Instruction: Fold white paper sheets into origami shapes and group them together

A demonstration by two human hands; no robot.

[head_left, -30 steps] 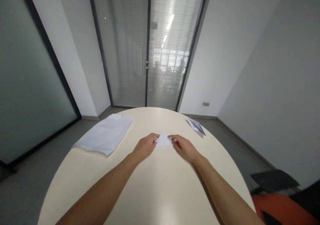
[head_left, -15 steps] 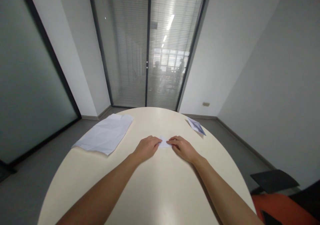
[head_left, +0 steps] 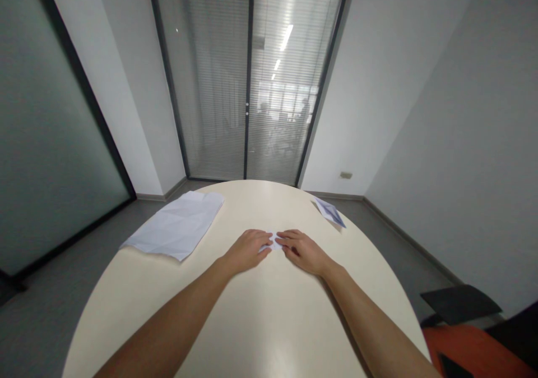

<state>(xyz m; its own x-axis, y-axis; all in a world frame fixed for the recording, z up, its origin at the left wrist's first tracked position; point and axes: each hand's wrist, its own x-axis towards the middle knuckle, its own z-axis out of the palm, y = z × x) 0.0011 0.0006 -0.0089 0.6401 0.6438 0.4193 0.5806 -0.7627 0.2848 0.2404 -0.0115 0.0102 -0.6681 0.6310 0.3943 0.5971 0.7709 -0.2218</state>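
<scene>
A small piece of folded white paper lies around the middle of the table, mostly covered by my fingers. From the left, my left hand has its thumb and fingers on the paper's left side. My right hand grips the right side in the same way, fingertips close to those of the left. Only a narrow strip of the paper shows between the hands, so its exact folds are hidden.
The round cream table carries a large creased paper sheet on the left. A folded paper piece rests near the far right edge. An orange chair with a black armrest stands at the lower right.
Both hands have shifted their fingers over the paper and come closer together. Less of the paper shows between them. The other papers have stayed put.
</scene>
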